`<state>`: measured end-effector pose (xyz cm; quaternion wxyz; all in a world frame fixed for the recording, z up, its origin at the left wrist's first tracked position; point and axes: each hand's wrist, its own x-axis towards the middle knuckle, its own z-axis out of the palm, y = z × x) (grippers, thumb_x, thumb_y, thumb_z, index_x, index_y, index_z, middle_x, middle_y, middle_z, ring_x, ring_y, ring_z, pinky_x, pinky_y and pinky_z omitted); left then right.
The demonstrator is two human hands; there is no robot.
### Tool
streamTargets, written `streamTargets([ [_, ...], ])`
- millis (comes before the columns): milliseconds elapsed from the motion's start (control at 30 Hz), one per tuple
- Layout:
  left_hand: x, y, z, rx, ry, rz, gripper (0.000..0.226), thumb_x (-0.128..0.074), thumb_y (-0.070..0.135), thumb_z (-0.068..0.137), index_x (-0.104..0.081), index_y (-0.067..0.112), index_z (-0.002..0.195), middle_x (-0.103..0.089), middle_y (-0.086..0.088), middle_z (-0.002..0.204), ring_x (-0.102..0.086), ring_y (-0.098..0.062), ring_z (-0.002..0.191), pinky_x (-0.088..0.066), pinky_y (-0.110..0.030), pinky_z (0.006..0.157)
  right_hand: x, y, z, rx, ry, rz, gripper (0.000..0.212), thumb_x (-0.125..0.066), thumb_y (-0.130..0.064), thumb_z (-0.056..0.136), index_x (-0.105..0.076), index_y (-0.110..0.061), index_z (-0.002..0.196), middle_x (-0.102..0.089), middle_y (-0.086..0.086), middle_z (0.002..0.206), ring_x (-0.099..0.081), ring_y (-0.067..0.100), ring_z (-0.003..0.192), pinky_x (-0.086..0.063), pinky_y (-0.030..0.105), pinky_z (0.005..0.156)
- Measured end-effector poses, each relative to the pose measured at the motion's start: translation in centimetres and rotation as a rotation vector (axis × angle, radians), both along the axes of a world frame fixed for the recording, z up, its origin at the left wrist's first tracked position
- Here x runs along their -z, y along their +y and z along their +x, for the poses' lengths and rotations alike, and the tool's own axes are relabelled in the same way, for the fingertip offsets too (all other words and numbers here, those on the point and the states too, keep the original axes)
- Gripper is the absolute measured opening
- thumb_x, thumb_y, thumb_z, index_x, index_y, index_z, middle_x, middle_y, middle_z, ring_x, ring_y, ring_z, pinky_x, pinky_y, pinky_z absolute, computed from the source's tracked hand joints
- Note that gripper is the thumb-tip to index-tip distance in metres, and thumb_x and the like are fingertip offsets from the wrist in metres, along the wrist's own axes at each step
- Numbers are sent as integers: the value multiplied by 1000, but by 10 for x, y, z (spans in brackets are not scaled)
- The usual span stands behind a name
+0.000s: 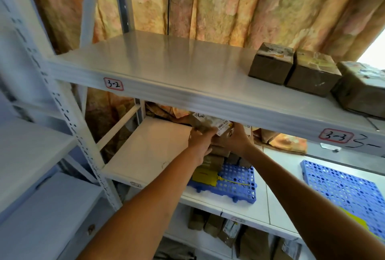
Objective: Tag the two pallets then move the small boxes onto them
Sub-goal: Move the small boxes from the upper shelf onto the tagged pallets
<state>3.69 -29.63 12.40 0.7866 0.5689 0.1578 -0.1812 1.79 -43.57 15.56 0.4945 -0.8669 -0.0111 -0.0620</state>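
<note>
Brown cardboard, taped and carrying a white barcode label, is what both hands are gripping: a small box (216, 129) is being held just under the front edge of the upper shelf (166, 67), above the stack of small boxes (218, 155) that is sitting on the left blue pallet (235, 180). The left hand (201, 145) is closing around the box's left side, fingers curled over its corner, while the right hand (236, 139) is pressing against its right side, so the box is lying between the two palms. Both forearms are reaching up from the bottom of the view.

A yellow tag (205, 176) with a thin yellow tie is lying on the near left part of that pallet, touching the stack's front. The right blue pallet (341, 193) is resting well apart to the right on the same white shelf, with a yellow tag (354, 221) showing at its near edge.

On the upper shelf, three dark wrapped boxes (295, 70) are sitting side by side at the right, and handwritten labels "3-2" (113, 84) and "3-3" (335, 137) are stuck on its front edge. More brown packages (229, 230) are standing on the shelf below. A floral curtain (229, 3) is hanging behind.
</note>
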Motion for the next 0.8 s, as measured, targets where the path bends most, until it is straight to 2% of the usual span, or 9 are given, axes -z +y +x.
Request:
streamTargets([
  [67,-1,11,0,67,-48,72,61,-75,45,87,-46,23,136,-59,1,126,-62,-18,109,-52,-33,82,6,-2,5,35,-17,22,38,-93,-21,68,-73,-30,98,-79,-6,93,-75,11,91,-63,37,81],
  [133,-2,26,4,25,-72,143,43,-66,39,95,-49,21,131,-57,2,104,-57,-13,88,-48,-32,76,12,-7,9,100,-37,3,35,-96,-33,62,-70,-43,84,-73,-23,76,-66,-17,78,-51,7,63],
  [200,-2,41,10,-74,-128,235,48,-58,29,100,-44,20,145,-56,1,111,-56,-15,84,-46,-33,72,19,-16,17,105,-35,-29,38,-99,-27,63,-65,-39,75,-66,-24,67,-58,-26,71,-44,4,56],
  [300,2,58,18,-104,-241,356,52,-50,20,102,-40,23,153,-48,7,128,-57,-18,106,-44,-28,72,32,-28,30,59,58,46,33,-96,-17,70,-67,-32,79,-73,-14,73,-73,0,81,-56,24,69],
  [400,7,64,25,-42,-263,385,45,-44,19,103,-49,29,146,-56,12,108,-54,-7,84,-44,-24,64,43,-32,38,62,92,50,36,-97,-21,68,-68,-34,83,-76,-13,78,-75,13,87,-61,35,74],
  [467,10,63,29,4,-243,400,44,-42,22,104,-50,27,147,-61,6,118,-59,-14,99,-50,-30,77,50,-34,43,56,124,15,38,-98,-30,64,-68,-38,85,-75,-11,87,-73,15,92,-61,42,84],
  [567,16,57,33,44,-211,437,46,-44,25,105,-47,18,150,-53,-4,140,-53,-26,125,-47,-39,99,56,-40,49,10,164,-62,41,-96,-41,63,-73,-37,97,-77,-7,101,-72,17,98,-59,44,92],
  [700,17,49,28,57,-254,472,36,-44,23,104,-58,18,138,-64,-4,121,-59,-14,93,-47,-30,71,58,-46,48,-27,195,-148,51,-92,-30,72,-72,-19,118,-77,2,108,-73,24,99,-60,51,91],
  [800,10,52,21,105,-241,518,44,-44,29,105,-49,16,147,-58,-9,138,-59,-23,111,-47,-33,79,48,-48,40,-22,116,-202,45,-94,-28,72,-70,-27,110,-76,-4,99,-73,20,95,-61,34,77],
])
